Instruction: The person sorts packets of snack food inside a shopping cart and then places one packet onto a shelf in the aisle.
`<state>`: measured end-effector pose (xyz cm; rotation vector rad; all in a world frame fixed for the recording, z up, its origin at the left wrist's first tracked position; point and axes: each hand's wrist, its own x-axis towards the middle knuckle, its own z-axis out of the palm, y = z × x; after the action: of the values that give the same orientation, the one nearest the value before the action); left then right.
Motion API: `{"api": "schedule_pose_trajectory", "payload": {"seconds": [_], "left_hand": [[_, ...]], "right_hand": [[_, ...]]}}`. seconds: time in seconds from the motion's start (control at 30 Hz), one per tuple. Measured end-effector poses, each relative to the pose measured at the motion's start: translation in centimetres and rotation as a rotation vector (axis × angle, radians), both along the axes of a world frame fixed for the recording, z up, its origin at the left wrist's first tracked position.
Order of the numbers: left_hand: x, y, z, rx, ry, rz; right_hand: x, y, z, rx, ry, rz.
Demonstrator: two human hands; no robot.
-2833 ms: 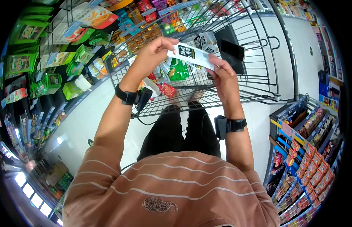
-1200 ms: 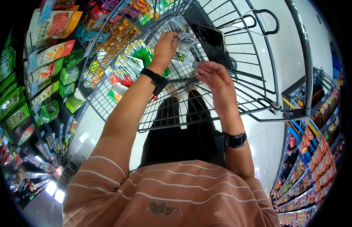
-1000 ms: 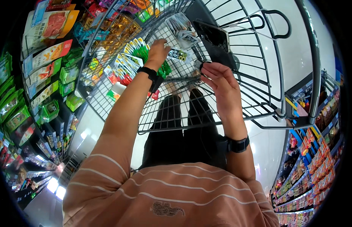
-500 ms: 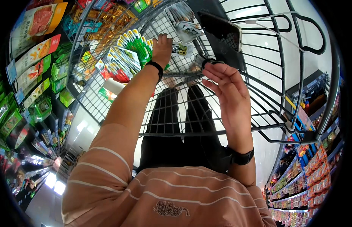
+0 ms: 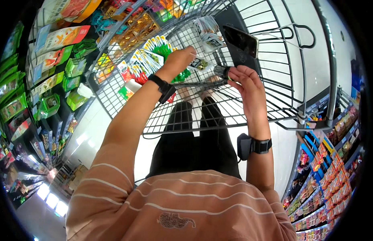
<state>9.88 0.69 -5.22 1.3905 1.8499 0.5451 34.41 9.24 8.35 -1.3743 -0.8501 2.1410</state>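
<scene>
A wire shopping cart (image 5: pixel 250 120) stands in front of me, and both my hands are over its basket. My left hand (image 5: pixel 180 63) is closed beside rows of white-and-green packets (image 5: pixel 158 50); whatever its curled fingers hold is hidden. Just right of its fingertips lies a small dark-and-clear packet (image 5: pixel 201 64). Thumb and fingers of my right hand (image 5: pixel 250 84) are pinched together. Their tips meet a small dark object with a clear part (image 5: pixel 221 71), whose kind I cannot make out. A phone (image 5: pixel 241 41) rests on a dark panel of the cart, beyond the right hand.
White-and-red packets (image 5: pixel 132 74) sit left of the green ones. Pale packets (image 5: pixel 209 34) lie farther back in the basket. Shelves with hanging bags (image 5: pixel 58 40) line the left, close to the cart. Another stocked shelf (image 5: pixel 335 180) stands at the right.
My left hand has moved right, away from the green packets, and its fingers have curled in. The right hand's fingers have drawn closer together. The whole view has shifted slightly.
</scene>
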Motion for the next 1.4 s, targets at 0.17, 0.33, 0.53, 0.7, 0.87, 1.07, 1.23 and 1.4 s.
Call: {"api": "schedule_pose_trajectory", "payload": {"seconds": [0.17, 0.33, 0.53, 0.7, 0.87, 1.07, 1.23, 1.4], "left_hand": [[-2.5, -2.2, 9.2, -0.028, -0.424, 0.392], [-4.0, -5.0, 15.8, 0.016, -0.595, 0.506], [-4.7, -7.7, 19.7, 0.121, -0.586, 0.509], [-6.0, -10.1, 22.2, 0.163, -0.719, 0.571], [-6.4, -11.8, 23.0, 0.156, -0.637, 0.526], [-6.8, -12.5, 23.0, 0.014, -0.605, 0.386], [-5.5, -11.6, 22.2, 0.29, -0.77, 0.323], [-3.5, -10.5, 21.9, 0.34, -0.702, 0.26]], "right_hand": [[-1.3, -1.1, 0.3, 0.074, -0.073, 0.071], [-4.4, -3.2, 3.0, 0.047, -0.04, 0.179], [-7.2, -5.4, 5.2, 0.051, 0.07, 0.275], [-8.4, -6.9, 6.9, 0.011, 0.104, 0.209], [-8.8, -7.8, 7.6, 0.025, 0.129, 0.189], [-8.5, -8.6, 7.3, 0.05, 0.181, 0.154], [-7.1, -8.3, 6.0, 0.12, 0.195, 0.104], [-5.9, -7.4, 6.1, 0.083, 0.252, 0.043]]}}
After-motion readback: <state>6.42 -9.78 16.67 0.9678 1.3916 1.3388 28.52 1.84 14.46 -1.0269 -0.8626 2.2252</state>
